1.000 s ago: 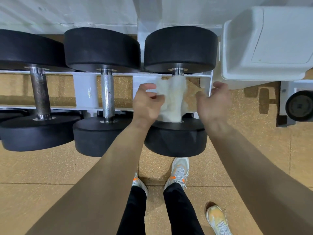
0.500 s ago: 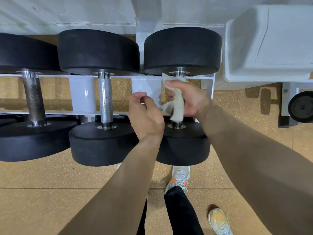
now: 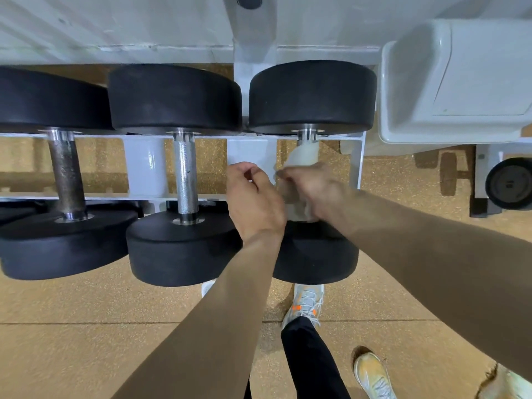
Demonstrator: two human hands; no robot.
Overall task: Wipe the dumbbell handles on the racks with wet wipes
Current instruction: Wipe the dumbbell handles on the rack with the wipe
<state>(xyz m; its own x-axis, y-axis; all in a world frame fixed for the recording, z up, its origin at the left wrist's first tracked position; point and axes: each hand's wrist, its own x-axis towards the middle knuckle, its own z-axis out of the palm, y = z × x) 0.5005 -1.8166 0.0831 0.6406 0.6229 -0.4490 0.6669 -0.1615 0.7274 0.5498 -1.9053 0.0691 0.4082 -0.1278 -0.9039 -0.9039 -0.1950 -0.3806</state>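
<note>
A white rack over speckled tan floor, against a pale wall, carries black dumbbells. The fingers of the right hand grip a wet wipe wrapped round the handle of the rightmost dumbbell; those of the left hand curl just beside it, holding nothing.

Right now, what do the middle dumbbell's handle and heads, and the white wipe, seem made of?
Silver knurled dumbbell handle: bright metal, probably chromed steel; crosshatch texture, glints.
Round black dumbbell heads: matte, likely rubber-coated; dull, faintly scuffed.
White crumpled wipe: soft fabric, apparently; it creases.
</note>
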